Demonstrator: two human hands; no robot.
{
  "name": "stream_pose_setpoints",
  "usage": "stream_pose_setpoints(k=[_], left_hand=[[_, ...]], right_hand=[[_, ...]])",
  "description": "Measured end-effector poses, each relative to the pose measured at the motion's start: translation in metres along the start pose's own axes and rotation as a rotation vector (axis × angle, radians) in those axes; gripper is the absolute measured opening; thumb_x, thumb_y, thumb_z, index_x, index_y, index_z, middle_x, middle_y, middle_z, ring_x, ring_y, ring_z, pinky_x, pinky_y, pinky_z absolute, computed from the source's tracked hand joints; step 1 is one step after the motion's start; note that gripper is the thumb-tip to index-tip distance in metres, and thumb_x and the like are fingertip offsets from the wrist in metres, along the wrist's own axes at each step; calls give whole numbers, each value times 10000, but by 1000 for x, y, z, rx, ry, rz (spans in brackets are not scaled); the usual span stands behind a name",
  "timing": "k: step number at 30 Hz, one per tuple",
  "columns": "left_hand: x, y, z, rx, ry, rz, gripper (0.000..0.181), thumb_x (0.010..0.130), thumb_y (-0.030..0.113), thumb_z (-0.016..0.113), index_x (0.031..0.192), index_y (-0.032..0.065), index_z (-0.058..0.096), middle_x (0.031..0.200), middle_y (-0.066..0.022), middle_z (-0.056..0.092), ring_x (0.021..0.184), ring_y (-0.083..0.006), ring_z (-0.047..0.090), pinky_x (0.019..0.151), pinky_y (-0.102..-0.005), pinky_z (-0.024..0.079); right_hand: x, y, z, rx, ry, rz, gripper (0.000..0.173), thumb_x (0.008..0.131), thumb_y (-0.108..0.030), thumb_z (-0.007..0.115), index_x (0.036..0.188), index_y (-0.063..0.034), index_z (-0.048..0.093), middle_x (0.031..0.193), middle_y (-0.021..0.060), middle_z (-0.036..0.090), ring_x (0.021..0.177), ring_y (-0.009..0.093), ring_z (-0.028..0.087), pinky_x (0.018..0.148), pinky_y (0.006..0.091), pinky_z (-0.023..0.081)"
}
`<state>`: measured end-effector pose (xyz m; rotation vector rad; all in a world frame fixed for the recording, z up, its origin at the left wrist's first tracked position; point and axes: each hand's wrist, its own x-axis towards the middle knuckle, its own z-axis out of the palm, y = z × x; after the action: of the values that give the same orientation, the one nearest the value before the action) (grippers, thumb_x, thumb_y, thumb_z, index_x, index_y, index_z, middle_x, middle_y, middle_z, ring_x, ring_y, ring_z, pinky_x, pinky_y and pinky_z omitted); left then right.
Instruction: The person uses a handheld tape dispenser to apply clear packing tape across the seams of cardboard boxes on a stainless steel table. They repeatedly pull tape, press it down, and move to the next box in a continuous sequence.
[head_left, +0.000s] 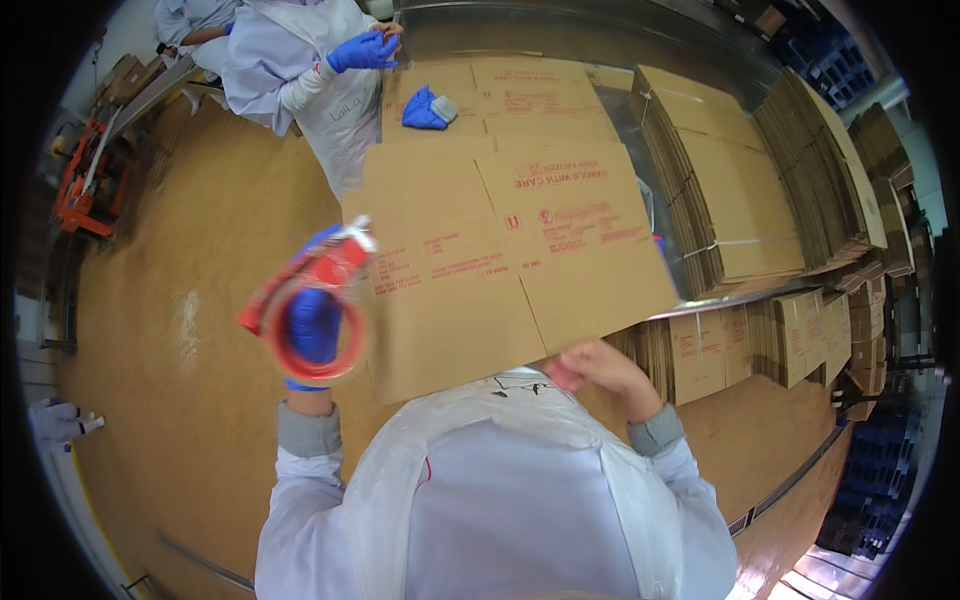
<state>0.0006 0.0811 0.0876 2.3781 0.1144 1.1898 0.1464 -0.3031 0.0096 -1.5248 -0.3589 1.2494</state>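
My left hand (313, 322), in a blue glove, is shut on a red tape dispenser (315, 281) with a roll of tape on it, left of a flat cardboard box (450, 315). The dispenser is slightly blurred. Red print covers parts of the box, which lies flat in front of me and reaches past the table's near edge. At the near edge of the box is my bare right hand (596, 367), its fingers curled; whether they pinch the cardboard cannot be told. A crumpled blue glove (424, 109) with a pale grey piece beside it lies on more flat cardboard (540, 97) farther back.
Strapped stacks of flattened boxes (735, 187) stand on the metal table at right, with further stacks (720, 345) below. A co-worker (300, 82) in blue gloves stands at the far left corner, another person behind. An orange-red machine (94, 180) stands at left.
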Motion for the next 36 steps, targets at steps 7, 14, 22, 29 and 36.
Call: stream_pose_setpoints(k=[7, 14, 22, 29, 36], left_hand=[[7, 62, 40, -99, -523, 318, 486, 756, 111, 686, 1236, 114, 615, 1299, -91, 585, 1192, -319, 564, 967, -389, 502], [3, 74, 45, 59, -588, 264, 489, 738, 85, 658, 1224, 114, 619, 1270, -74, 594, 1162, -306, 578, 923, -380, 532], [-15, 97, 45, 89, -560, 143, 451, 741, 78, 652, 1192, 78, 630, 1182, -105, 620, 1109, -306, 598, 903, -387, 537], [-28, 112, 56, 102, -566, 44, 418, 768, 135, 643, 1183, 88, 640, 1216, -116, 616, 1141, -329, 583, 934, -401, 520], [-36, 109, 71, 63, -517, -142, 432, 805, 99, 631, 1237, 89, 619, 1284, -124, 583, 1206, -318, 547, 1021, -392, 461]], right_hand=[[118, -127, 47, 380, -296, -47, 433, 987, -413, 514, 1176, -33, 601, 1036, 58, 671, 861, 137, 658, 733, 322, 566], [181, -128, 30, 146, -515, 121, 382, 969, -362, 565, 1166, -37, 611, 1027, 53, 676, 886, 140, 668, 752, 307, 576], [203, -129, 26, 19, -775, 238, 244, 965, -151, 573, 1076, 55, 642, 1011, 111, 687, 914, 168, 680, 804, 331, 593], [212, -112, 25, -77, -880, 148, 191, 968, -173, 566, 1031, -18, 658, 942, 35, 671, 830, 107, 659, 726, 265, 574], [233, -131, 24, -561, -813, -187, 179, 947, -174, 593, 989, -27, 687, 872, 21, 673, 795, 78, 620, 651, 246, 523]])
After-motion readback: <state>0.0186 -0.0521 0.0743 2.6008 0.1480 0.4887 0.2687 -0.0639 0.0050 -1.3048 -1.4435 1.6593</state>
